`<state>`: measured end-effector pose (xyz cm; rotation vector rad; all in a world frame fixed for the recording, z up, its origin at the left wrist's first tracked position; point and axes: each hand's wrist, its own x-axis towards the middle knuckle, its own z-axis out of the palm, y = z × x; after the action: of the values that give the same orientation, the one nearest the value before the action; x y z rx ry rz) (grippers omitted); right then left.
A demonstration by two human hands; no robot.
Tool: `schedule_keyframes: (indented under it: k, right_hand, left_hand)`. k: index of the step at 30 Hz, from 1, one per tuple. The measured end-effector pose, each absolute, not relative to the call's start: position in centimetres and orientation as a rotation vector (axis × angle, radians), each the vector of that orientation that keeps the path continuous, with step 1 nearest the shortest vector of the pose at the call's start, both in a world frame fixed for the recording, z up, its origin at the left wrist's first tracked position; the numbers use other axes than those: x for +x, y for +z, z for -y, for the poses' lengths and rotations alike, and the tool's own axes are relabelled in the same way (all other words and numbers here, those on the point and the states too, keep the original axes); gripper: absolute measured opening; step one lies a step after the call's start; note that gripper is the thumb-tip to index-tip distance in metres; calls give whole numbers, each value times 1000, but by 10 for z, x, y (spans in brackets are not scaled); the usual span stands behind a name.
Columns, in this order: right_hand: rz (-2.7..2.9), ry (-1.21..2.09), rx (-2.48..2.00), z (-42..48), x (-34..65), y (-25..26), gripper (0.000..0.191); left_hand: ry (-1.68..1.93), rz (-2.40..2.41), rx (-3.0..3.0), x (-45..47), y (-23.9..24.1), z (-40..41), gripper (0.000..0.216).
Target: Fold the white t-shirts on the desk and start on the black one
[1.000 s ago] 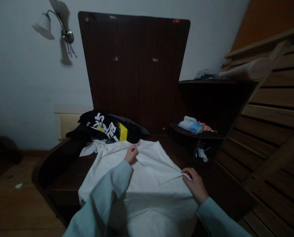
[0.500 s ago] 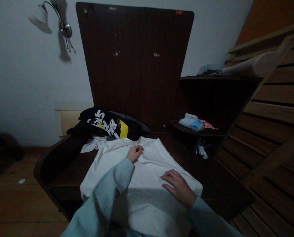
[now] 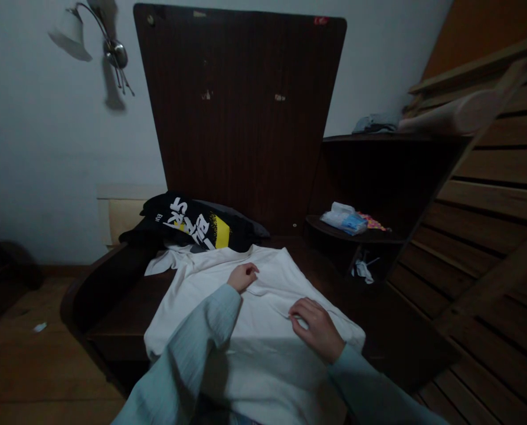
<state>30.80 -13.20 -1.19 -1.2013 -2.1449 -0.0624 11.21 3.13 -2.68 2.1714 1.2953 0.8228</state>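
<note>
A white T-shirt (image 3: pixel 254 342) lies spread over the dark wooden seat, its neckline at the far end and its near part hanging over the front edge toward me. My left hand (image 3: pixel 242 277) rests on the upper middle of the shirt, fingers curled and pinching the cloth. Further right and nearer, my right hand (image 3: pixel 316 327) has thumb and fingertips brought together on a fold of the same shirt. Shallow creases run across the fabric between the two hands. One sleeve sticks out at the far left.
Dark clothes (image 3: pixel 196 224) with white and yellow print are heaped behind the shirt, by the curved armrest (image 3: pixel 79 301). A corner shelf (image 3: pixel 356 236) at right holds a plastic packet (image 3: pixel 345 218). Wooden slats (image 3: pixel 488 236) stand on the far right; a wall lamp (image 3: pixel 71 35) hangs upper left.
My right hand's spread fingers have closed into a pinch on the shirt, drawing the cloth slightly. My left hand stays at nearly the same spot.
</note>
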Motion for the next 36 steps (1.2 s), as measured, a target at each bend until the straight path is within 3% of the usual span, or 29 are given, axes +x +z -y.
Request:
schedule_keyframes:
  k: [8, 15, 19, 23, 27, 36]
  right_hand:
    - [2298, 441, -1097, 133, 326, 6, 15]
    - [1882, 119, -1360, 80, 356, 31, 40]
    - [1992, -2, -1397, 45, 346, 47, 50]
    - [2338, 57, -1591, 17, 327, 18, 57]
    - [2335, 208, -1913, 2, 322, -16, 62]
    - [2282, 195, -2059, -23, 317, -3, 65]
  left_hand:
    - [813, -1271, 2160, 112, -26, -31, 20]
    - [799, -1285, 2192, 112, -25, -30, 20]
    - [812, -1274, 2190, 112, -25, -30, 21]
    - [782, -1288, 2183, 112, -26, -30, 18]
    - [772, -1319, 2212, 114, -27, -29, 17]
    - [804, -1339, 2204, 116, -23, -25, 15]
